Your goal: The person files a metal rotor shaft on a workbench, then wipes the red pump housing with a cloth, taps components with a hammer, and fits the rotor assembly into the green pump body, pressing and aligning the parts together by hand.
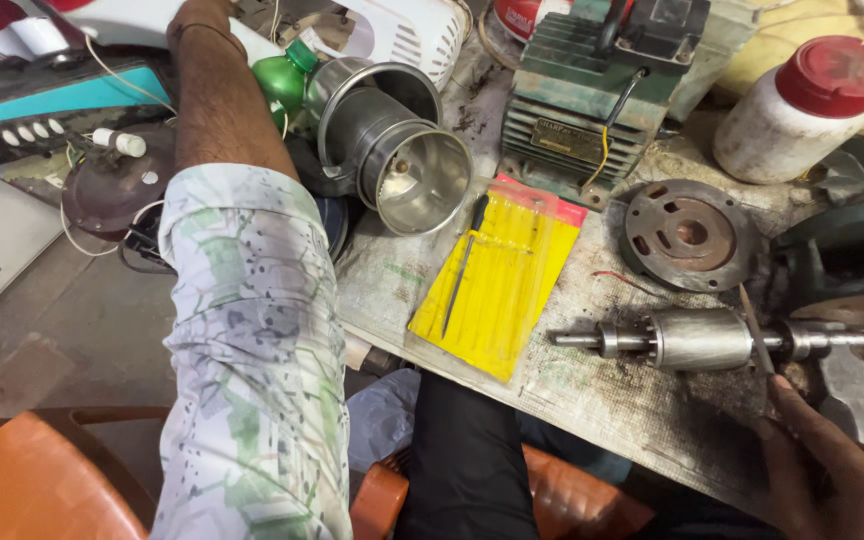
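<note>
A yellow plastic file pouch with a red top edge [500, 283] lies on the grimy grey tabletop [592, 390]. The white plastic jar [802, 105] has a red lid; the plastic bottle [284, 82] is green; the long sleeve [247, 350] is white with green and grey marbling.

A rotor shaft [712, 339] lies across the bench [612, 400] at right of frame, a thin file [755, 330] crossing over it from the right hand [832, 465] at lower right. A round plate [690, 234] sits behind the rotor shaft. Left of it lies a flat packet [500, 280], with a metal jar [392, 145] on its side behind. The left hand [202, 18] reaches to the upper left.
</note>
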Available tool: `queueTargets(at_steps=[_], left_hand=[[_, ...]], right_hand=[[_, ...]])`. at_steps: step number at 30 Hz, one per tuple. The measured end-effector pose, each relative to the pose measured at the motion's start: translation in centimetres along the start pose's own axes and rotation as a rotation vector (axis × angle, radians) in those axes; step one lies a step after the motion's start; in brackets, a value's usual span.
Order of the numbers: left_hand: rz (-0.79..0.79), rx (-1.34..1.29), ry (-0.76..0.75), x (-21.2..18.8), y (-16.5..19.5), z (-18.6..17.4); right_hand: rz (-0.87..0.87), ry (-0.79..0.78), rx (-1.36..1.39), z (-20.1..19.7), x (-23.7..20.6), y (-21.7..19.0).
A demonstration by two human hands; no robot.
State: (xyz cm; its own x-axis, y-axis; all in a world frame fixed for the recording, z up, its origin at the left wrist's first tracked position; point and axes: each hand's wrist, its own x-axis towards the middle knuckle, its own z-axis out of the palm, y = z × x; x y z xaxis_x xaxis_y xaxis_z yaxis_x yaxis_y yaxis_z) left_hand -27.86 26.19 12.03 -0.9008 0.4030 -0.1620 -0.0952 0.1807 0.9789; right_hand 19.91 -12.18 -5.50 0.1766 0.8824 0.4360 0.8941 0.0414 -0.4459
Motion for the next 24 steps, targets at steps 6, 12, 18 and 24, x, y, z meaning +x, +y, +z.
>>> queueTargets(at_steps=[6, 12, 18, 24], left_hand=[[0.016, 0.002, -0.017, 0.3, -0.7, 0.2], [0.036, 0.001, -0.02, 0.3, -1.5, -0.1], [0.047, 0.005, -0.008, 0.4, -1.7, -0.3], [0.06, 0.006, 0.004, 0.4, -1.5, -0.5]], right_hand=[[0.076, -0.041, -0.069, -0.5, 0.3, -0.4], [0.193, -0.095, 0.006, -0.8, 0.2, -0.9], [0.083, -0.06, 0.05, -0.8, -0.4, -0.3], [0.063, -0.065, -0.031, -1.0, -0.2, -0.6]])
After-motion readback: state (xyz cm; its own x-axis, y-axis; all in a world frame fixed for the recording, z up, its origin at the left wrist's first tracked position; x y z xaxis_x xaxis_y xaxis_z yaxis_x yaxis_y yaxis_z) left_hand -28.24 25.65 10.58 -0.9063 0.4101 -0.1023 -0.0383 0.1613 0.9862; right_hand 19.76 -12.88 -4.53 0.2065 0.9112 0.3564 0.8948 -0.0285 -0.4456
